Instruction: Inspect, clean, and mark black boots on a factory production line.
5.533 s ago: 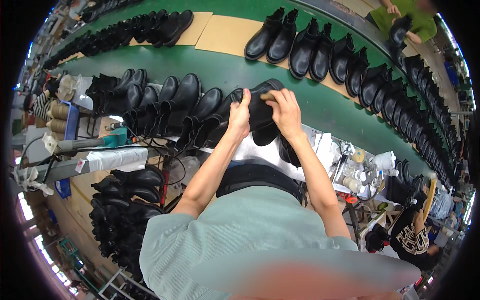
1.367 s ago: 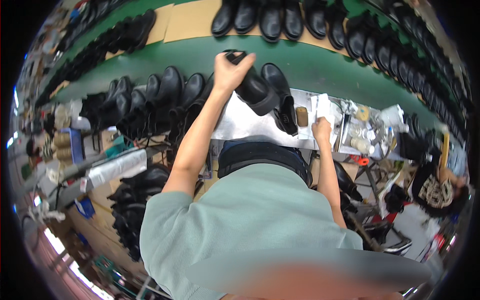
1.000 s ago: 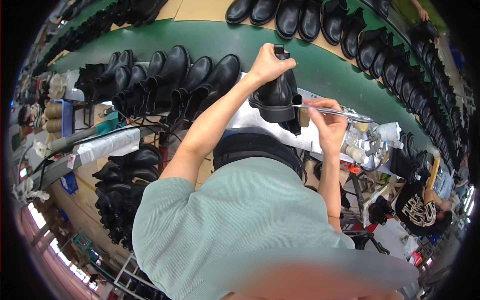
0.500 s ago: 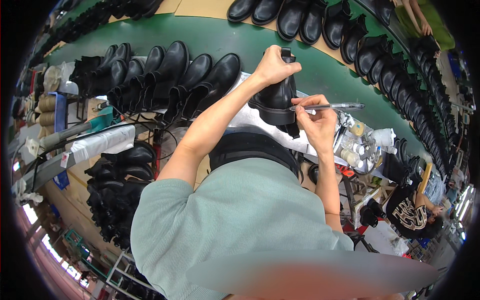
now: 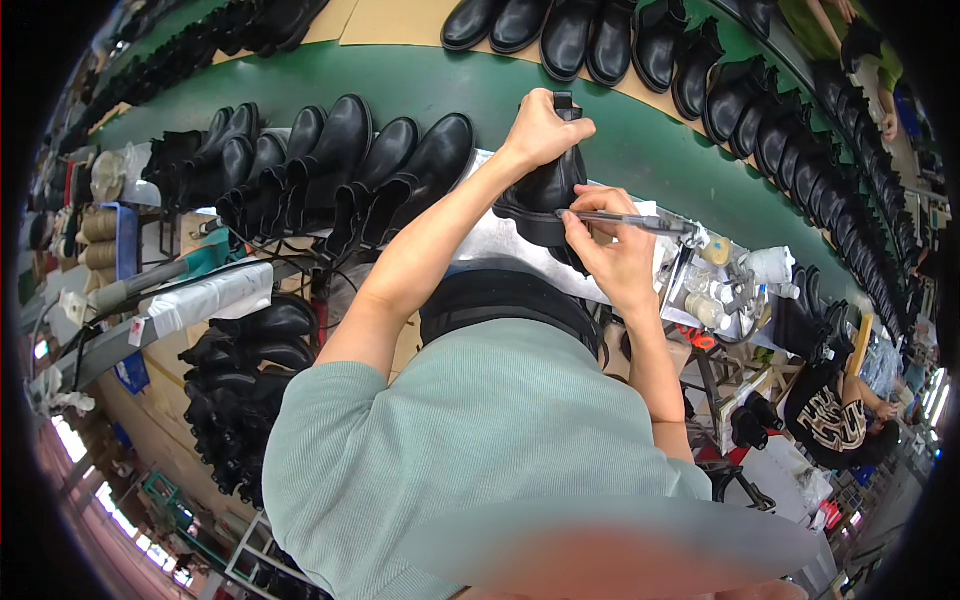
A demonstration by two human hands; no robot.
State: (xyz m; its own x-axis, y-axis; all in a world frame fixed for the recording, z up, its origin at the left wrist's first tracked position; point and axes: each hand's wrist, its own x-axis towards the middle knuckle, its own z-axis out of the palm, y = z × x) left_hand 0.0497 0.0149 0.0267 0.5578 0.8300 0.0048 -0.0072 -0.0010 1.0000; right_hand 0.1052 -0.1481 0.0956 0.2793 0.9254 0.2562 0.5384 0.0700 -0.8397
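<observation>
A black ankle boot (image 5: 545, 192) is held over the white-covered near side of the bench, its sole toward me. My left hand (image 5: 545, 132) is closed round the top of its shaft, and the pull tab sticks up past the fingers. In my right hand (image 5: 618, 255) a slim pen with a clear barrel (image 5: 645, 222) is pinched between thumb and fingers. The pen's tip meets the boot low on its heel side, close to the seam above the sole. My right fingers hide part of the boot's right side.
Several black boots (image 5: 340, 150) lie to the left along the green bench (image 5: 420, 70). More stand in a curved row (image 5: 640, 45) on cardboard beyond. Small bottles (image 5: 710, 310) crowd a tray at the right. Another person (image 5: 835, 415) sits at far right.
My right hand and the pen have shifted left along the boot's lower edge. My left hand keeps its grip, with the boot turned slightly.
</observation>
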